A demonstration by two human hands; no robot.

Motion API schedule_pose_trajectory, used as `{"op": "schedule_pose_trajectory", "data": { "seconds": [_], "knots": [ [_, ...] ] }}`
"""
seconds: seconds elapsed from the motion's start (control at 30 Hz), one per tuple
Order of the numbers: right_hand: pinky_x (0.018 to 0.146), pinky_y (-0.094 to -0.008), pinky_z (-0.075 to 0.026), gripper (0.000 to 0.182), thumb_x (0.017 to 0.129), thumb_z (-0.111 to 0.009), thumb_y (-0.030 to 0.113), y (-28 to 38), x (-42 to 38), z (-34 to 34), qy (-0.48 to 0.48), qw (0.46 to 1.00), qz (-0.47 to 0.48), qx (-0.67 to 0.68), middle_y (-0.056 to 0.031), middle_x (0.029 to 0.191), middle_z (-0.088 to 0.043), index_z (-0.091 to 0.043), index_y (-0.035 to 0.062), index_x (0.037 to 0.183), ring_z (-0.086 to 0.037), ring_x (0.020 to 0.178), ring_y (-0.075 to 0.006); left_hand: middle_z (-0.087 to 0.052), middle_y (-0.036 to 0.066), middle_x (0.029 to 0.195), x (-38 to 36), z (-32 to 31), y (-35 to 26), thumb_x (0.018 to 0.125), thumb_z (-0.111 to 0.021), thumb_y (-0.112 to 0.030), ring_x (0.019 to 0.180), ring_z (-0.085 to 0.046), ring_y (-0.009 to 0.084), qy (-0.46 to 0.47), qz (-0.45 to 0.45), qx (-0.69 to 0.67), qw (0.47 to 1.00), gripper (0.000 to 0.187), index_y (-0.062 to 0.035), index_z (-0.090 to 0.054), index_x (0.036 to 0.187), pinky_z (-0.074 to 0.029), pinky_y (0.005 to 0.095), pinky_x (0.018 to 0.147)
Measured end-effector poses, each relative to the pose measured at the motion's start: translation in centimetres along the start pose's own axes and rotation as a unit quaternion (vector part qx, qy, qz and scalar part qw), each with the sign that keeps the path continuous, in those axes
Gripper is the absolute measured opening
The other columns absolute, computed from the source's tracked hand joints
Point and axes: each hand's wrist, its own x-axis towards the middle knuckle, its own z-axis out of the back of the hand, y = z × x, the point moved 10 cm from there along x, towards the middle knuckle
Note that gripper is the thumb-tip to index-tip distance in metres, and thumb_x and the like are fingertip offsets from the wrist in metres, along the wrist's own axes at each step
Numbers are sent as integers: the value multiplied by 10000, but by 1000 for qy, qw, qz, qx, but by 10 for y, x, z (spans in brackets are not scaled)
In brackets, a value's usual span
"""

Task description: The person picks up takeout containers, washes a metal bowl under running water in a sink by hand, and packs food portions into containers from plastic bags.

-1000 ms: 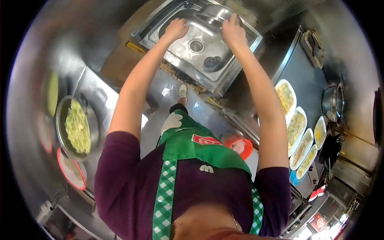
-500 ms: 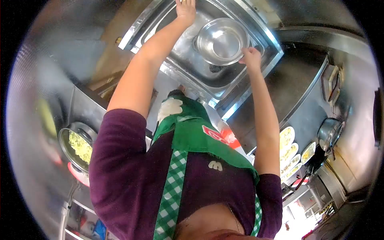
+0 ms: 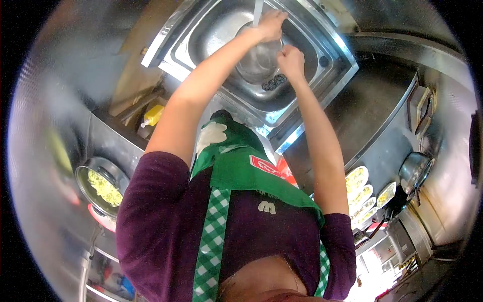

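Note:
A shiny metal bowl (image 3: 257, 64) is tilted inside the steel sink (image 3: 209, 38). My right hand (image 3: 292, 61) pinches the bowl's rim on its right side. At the bowl's upper edge, my left hand (image 3: 270, 26) has its fingers curled over the rim, partly hidden by the angle. A pale stream of water (image 3: 258, 11) falls beside my left hand. Below the bowl, a dark scrubber (image 3: 274, 82) lies on the sink floor.
At the left is a pot (image 3: 104, 189) of chopped pale-green food. A yellow bottle (image 3: 153, 115) sits below the counter. To the right are a dark flat surface (image 3: 370, 100), several oval dishes of food (image 3: 356, 177) and a metal pot (image 3: 413, 168).
My left hand has moved right from the sink's top edge to the bowl. The bowl has tilted, and my right hand has shifted left and slightly up. Running water now shows.

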Motion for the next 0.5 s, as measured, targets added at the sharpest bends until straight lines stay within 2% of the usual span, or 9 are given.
{"op": "schedule_pose_trajectory", "data": {
  "seconds": [0.03, 0.07, 0.1, 0.17, 0.23, 0.3, 0.4, 0.43, 0.5],
  "knots": [
    [611, -417, -457, 169, 695, -542, 191, 11, 6, 3, 22, 1000, 18, -5, -180, 681, -578, -544, 22, 707, -572, 663, -341, -506, 186, 1090, 1, 6, -11, 721, -511, -170, 960, -523, 337, 8, -52, -17, 998, 412, -44, -483, 1112, -404, 390, 861],
    [636, -430, -451, 167, 696, -538, 196, 21, 11, 6, 46, 998, 36, -10, -184, 700, -580, -548, 31, 718, -563, 692, -358, -575, 202, 955, -2, 0, -9, 653, -528, -158, 919, -550, 306, 92, -53, -45, 993, 385, -47, -549, 1022, -431, 368, 805],
    [661, -443, -446, 166, 697, -535, 200, 31, 15, 8, 70, 996, 55, -16, -188, 719, -582, -553, 39, 730, -555, 721, -375, -575, 193, 961, -11, 4, -10, 656, -521, -145, 918, -550, 306, 153, -41, -32, 987, 377, -51, -550, 1020, -434, 371, 799],
    [661, -436, -453, 142, 717, -518, 183, 60, 19, 14, 77, 987, 131, -48, -177, 729, -593, -571, 61, 768, -573, 731, -355, -577, 177, 974, -34, 7, -6, 662, -505, -119, 916, -551, 306, 273, -20, -6, 962, 364, -59, -553, 1018, -440, 378, 788],
    [666, -426, -458, 143, 727, -506, 174, 92, 21, 11, 86, 969, 214, -88, -170, 742, -598, -585, 74, 792, -578, 742, -344, -592, 156, 936, -40, 3, 24, 676, -518, -142, 870, -566, 301, 130, -76, -62, 987, 288, -64, -578, 946, -454, 384, 751],
    [669, -412, -464, 180, 729, -509, 175, 111, 30, -9, 131, 945, 254, -157, -161, 782, -604, -599, 92, 862, -583, 767, -327, -597, 148, 905, -51, 17, 35, 679, -534, -188, 848, -571, 293, 97, -50, -19, 994, 297, -83, -567, 955, -458, 384, 741],
    [662, -396, -461, 220, 729, -521, 186, 124, 53, -6, 54, 969, 214, -106, -163, 811, -601, -597, 91, 912, -587, 772, -315, -591, 150, 889, -70, 26, 45, 683, -550, -238, 828, -569, 300, 18, -34, 29, 999, 306, -100, -562, 956, -459, 396, 731],
    [662, -410, -460, 216, 732, -518, 239, 124, 59, 4, 51, 985, 162, -24, -177, 788, -594, -597, 88, 865, -581, 759, -335, -587, 154, 888, -77, 24, 48, 684, -554, -251, 824, -567, 305, -14, -32, 41, 999, 308, -104, -562, 954, -459, 402, 729],
    [663, -438, -458, 277, 737, -510, 345, 117, 66, 19, 45, 988, 51, 138, -205, 743, -581, -598, 84, 770, -569, 734, -376, -574, 161, 902, -79, 9, 63, 697, -538, -243, 829, -562, 323, -58, 41, 15, 997, 307, -103, -551, 969, -460, 414, 722]
  ]
}}
